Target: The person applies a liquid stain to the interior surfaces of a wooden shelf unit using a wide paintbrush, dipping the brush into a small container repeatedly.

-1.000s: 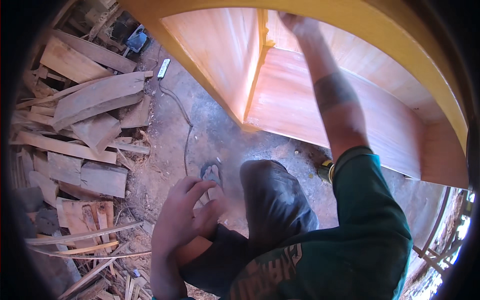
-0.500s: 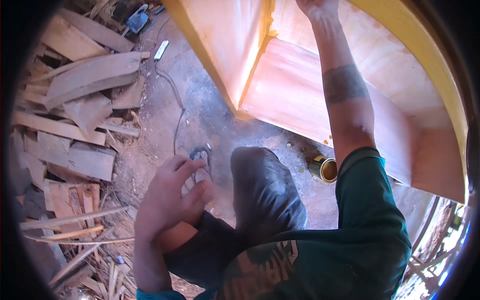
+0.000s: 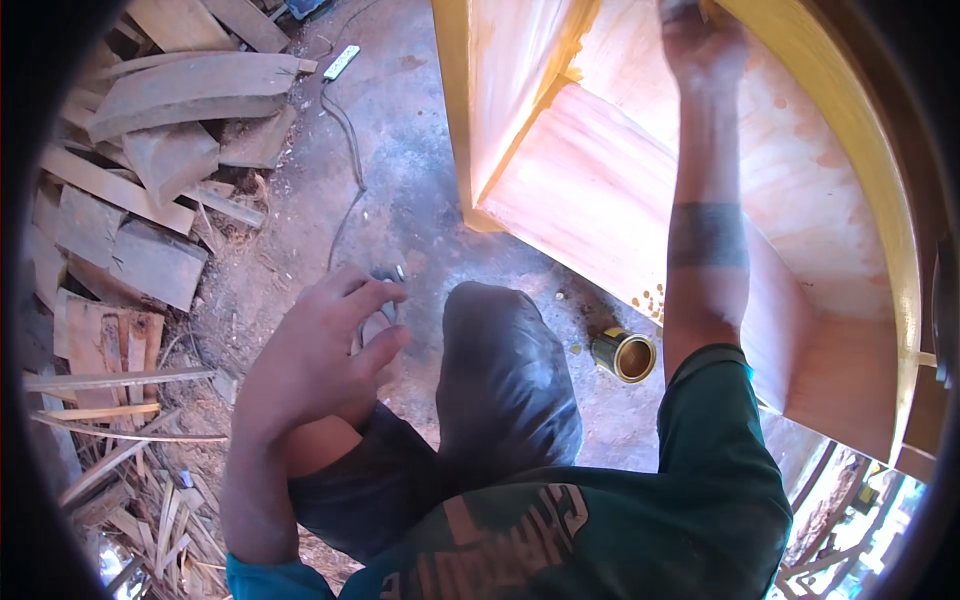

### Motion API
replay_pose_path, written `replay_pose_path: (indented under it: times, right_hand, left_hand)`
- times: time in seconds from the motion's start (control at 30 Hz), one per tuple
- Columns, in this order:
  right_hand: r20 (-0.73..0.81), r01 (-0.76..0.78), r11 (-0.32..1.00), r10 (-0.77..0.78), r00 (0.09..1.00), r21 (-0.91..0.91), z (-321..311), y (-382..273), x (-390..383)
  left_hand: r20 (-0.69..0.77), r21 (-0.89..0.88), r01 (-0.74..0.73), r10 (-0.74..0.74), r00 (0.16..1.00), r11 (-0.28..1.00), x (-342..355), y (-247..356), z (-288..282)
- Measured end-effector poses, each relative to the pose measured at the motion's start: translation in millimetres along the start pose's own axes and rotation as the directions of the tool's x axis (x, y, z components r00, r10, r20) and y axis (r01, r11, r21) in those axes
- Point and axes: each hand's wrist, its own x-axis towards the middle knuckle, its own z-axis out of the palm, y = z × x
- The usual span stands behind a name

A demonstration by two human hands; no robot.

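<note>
My right arm reaches up inside a wooden cabinet (image 3: 620,180) with a curved edge. Its edges are yellow and its inner panels pale pinkish, streaked. At the top of the view my right hand (image 3: 705,40) is closed, close to the inner panel and the yellow curved rim (image 3: 850,100). It is blurred, and what it grips is too indistinct to name. My left hand (image 3: 325,340) hovers over my left leg, its fingers loosely bent and apart, holding nothing. On the floor below the cabinet stands an uncovered tin can (image 3: 626,356) with brownish-yellow traces inside.
Offcuts of wood (image 3: 190,95) are heaped along the left, with thin strips and shavings (image 3: 165,530) lower down. A white power strip (image 3: 342,62) and its dark cord (image 3: 352,150) lie on the floor. Yellow drips (image 3: 648,300) mark the cabinet's lower edge.
The view has shifted, so the cabinet appears farther right. My right hand has moved along the inner panel toward the curved rim. My left hand keeps nearly the same pose.
</note>
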Motion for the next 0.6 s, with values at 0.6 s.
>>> replay_pose_path:
  times: [0.6]
  right_hand:
    - [-0.034, 0.01, 0.911, 0.004, 0.999, 0.413, 87.0, 0.8, -55.7]
  left_hand:
    - [0.016, 0.038, -0.027, 0.026, 1.0, 0.999, 5.0, 4.1, 4.4]
